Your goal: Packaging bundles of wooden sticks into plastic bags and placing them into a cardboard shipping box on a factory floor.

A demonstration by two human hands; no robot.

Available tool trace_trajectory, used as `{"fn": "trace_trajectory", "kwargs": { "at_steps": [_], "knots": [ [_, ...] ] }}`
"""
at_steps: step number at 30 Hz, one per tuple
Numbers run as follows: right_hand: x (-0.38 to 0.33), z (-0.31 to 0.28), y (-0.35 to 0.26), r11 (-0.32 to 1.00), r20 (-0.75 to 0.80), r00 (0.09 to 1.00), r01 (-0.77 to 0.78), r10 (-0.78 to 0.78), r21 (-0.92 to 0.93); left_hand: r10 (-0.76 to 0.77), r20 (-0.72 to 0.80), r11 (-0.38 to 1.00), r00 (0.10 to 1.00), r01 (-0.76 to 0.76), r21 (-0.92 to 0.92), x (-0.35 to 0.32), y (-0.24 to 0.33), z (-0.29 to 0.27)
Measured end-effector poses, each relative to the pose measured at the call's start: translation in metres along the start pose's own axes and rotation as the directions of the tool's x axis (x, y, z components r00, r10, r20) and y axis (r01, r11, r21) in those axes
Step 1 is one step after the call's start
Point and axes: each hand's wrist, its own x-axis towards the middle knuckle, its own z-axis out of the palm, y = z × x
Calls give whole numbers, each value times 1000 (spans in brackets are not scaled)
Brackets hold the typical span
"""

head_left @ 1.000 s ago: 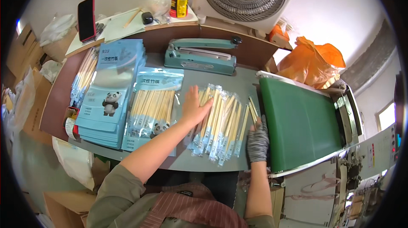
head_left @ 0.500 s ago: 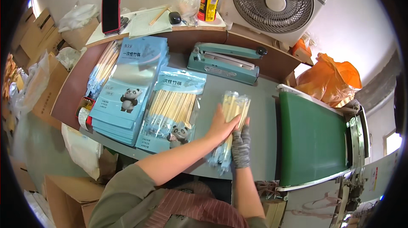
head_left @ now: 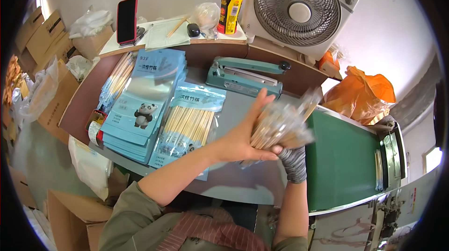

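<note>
Stack of flat blue pouches [head_left: 135, 96], 9 o'clock: large dark title characters near top, smaller line above, short bulleted lines low on left side. Filled pouch [head_left: 200, 96], between 8 and 9 o'clock, nearer centre: matching large title across top. Yellow-capped bottle [head_left: 228, 12], 12 o'clock: lettered label in dark, red and yellow, pale barcode patch. Teal sealer [head_left: 243, 82], toward 1 o'clock: small plate on base, illegible. White label [head_left: 95, 134], near 9 o'clock: print too small. Grey panel [head_left: 407, 204], 4 o'clock: red vertical marking, blurred.
</note>
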Motion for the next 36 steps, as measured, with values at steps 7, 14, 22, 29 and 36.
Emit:
{"fn": "trace_trajectory", "kwargs": {
  "at_steps": [7,14,22,29,36],
  "knots": [
    [-6,-16,29,562,283,848,513,-448,-649,-278,27,948,960,270,167,-18,-36,9],
    [-39,40,42,953,-120,948,286,-297,-99,-236,178,970,955,220,109,-49,-32,-2],
    [-48,59,11,825,348,880,-443,324,350,-610,285,520,740,644,-561,-140,-31,31],
    [-57,74,77,614,490,819,-558,300,558,-671,-232,588,704,696,413,-155,36,-71],
    [-60,94,89,524,570,761,-637,309,566,14,-456,223,890,442,869,-207,37,-255]
  ]
}}
